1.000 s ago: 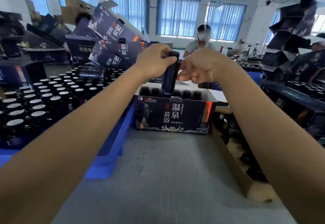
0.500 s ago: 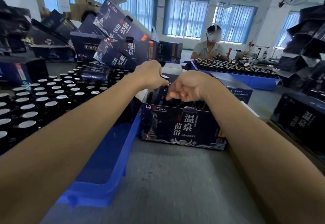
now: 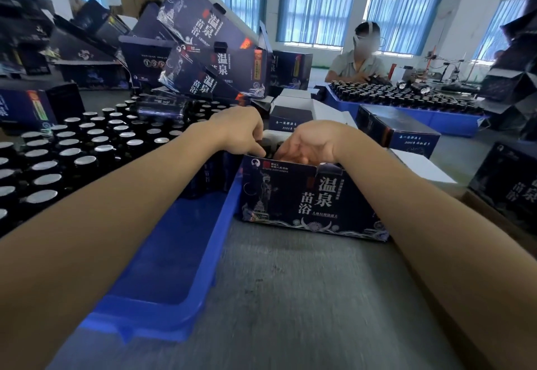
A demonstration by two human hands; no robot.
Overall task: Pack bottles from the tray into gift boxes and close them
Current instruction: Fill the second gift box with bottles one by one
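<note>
Left hand: the left hand (image 3: 238, 131) has its fingers curled down round the top of a dark bottle (image 3: 269, 148), the index fingertip at the front rim of the box.
Right hand: the right hand (image 3: 311, 143) is cupped just beside the bottle on its other side; its fingertips dip behind the box wall, so I cannot tell whether it has hold of anything.
Bottle: upright, sunk into the left end of the open gift box (image 3: 305, 204), only its top showing between the two hands.
Gift box: dark blue with white characters, standing open on the grey table (image 3: 290, 297), touching the right wall of the blue tray (image 3: 174, 268).
Tray: rows of silver-capped bottles (image 3: 87, 148) fill its far part; the near corner is bare.
Behind: printed cartons (image 3: 209, 29) are heaped at angles, and a seated person (image 3: 360, 64) works at a second tray (image 3: 406, 114).
</note>
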